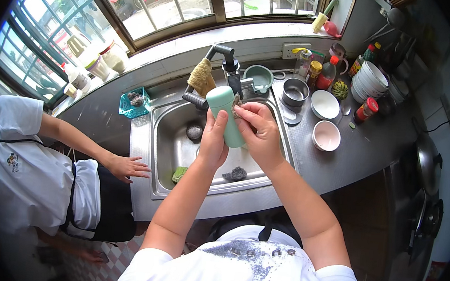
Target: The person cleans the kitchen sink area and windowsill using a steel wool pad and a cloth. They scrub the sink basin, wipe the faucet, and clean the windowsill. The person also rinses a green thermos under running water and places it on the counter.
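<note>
Over the stainless steel sink (176, 148), my left hand (214, 139) grips a mint-green lidded bottle (223, 108), which leans slightly with its top towards the window. My right hand (261, 133) pinches a small greyish-brown scrap (237, 103), perhaps a cloth or scouring pad, against the bottle's right side near the lid seam. Behind the bottle rises a black faucet (231, 67) with a tan cloth (203, 77) draped on its arm. In the basin below lie a dark steel-wool scourer (235, 174) and a green sponge (179, 174), partly hidden by my left forearm.
At the left, another person (38, 164) rests a hand (128, 167) by the sink's edge. A teal basket (134, 102) holds scourers. On the right counter stand a steel pot (295, 92), a white bowl (325, 104), a pink bowl (326, 135), stacked bowls (368, 83) and several bottles.
</note>
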`<state>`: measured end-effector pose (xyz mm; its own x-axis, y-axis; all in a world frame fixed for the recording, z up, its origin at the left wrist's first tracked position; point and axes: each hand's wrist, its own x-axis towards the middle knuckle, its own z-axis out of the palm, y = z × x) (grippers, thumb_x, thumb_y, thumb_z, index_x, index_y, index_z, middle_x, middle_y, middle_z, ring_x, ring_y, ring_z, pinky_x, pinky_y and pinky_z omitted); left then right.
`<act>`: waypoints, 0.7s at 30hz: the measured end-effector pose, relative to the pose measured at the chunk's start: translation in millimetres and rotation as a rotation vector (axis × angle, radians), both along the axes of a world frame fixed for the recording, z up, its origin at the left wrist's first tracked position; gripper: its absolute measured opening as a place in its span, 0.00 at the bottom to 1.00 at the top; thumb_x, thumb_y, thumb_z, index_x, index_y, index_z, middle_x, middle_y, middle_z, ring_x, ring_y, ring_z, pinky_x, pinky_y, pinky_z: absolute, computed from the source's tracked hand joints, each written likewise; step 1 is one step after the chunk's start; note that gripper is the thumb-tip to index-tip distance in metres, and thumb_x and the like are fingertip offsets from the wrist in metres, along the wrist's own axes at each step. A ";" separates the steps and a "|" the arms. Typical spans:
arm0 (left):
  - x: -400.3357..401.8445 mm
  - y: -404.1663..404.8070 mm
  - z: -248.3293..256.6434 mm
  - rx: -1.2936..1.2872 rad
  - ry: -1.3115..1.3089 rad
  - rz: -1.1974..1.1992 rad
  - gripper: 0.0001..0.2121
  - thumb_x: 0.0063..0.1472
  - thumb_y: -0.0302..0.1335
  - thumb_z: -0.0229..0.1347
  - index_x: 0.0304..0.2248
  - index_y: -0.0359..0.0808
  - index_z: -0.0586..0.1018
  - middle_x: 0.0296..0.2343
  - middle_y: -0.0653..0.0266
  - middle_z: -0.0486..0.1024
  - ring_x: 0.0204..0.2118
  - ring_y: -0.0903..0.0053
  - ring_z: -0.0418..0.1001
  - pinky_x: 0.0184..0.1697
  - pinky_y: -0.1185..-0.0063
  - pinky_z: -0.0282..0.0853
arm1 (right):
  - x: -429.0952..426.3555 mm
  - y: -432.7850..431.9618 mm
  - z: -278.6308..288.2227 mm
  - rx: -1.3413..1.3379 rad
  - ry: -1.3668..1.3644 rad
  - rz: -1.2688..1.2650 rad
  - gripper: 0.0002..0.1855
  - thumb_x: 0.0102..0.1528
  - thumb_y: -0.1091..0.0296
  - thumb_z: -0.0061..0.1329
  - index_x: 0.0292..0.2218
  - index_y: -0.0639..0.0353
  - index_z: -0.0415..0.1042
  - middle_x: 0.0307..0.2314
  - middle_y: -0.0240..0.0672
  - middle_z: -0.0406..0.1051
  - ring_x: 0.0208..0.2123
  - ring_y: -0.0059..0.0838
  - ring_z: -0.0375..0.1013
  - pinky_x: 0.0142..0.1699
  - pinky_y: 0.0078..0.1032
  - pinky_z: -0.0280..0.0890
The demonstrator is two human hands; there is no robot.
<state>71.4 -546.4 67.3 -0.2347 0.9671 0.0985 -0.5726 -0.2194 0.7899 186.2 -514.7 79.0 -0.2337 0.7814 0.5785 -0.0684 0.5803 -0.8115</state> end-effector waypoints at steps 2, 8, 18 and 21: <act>-5.4 7.9 3.9 0.009 0.006 -0.009 0.21 0.62 0.39 0.47 0.51 0.40 0.58 0.40 0.66 0.66 0.42 0.78 0.66 0.46 0.77 0.64 | 3.8 -4.3 -13.6 0.208 -0.100 -0.050 0.12 0.48 0.81 0.51 0.37 0.61 0.75 0.35 0.35 0.66 0.35 0.25 0.68 0.38 0.19 0.65; 1.5 9.9 7.8 -0.044 -0.022 0.047 0.20 0.60 0.36 0.52 0.48 0.41 0.61 0.37 0.68 0.66 0.37 0.81 0.67 0.40 0.78 0.67 | 12.3 -4.4 -29.4 0.013 -0.071 -0.083 0.14 0.43 0.79 0.54 0.35 0.57 0.76 0.32 0.33 0.68 0.32 0.30 0.68 0.37 0.25 0.64; 5.8 19.6 1.9 -0.062 0.003 0.075 0.22 0.59 0.32 0.53 0.50 0.40 0.58 0.38 0.67 0.65 0.41 0.80 0.65 0.42 0.78 0.65 | 22.0 7.4 -27.8 0.424 -0.261 -0.191 0.14 0.39 0.78 0.54 0.32 0.54 0.76 0.30 0.29 0.66 0.31 0.31 0.67 0.39 0.30 0.63; 7.8 20.6 1.0 -0.086 -0.019 0.087 0.23 0.59 0.33 0.53 0.50 0.41 0.58 0.38 0.68 0.65 0.40 0.80 0.65 0.42 0.79 0.65 | 22.1 7.1 -32.5 0.534 -0.291 -0.142 0.14 0.39 0.78 0.54 0.32 0.54 0.76 0.29 0.28 0.66 0.32 0.31 0.67 0.40 0.31 0.63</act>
<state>79.2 -525.8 68.2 -0.3192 0.9476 0.0108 -0.5691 -0.2008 0.7974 208.3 -507.5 46.6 -0.3557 0.4369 0.8262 0.2199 0.8983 -0.3803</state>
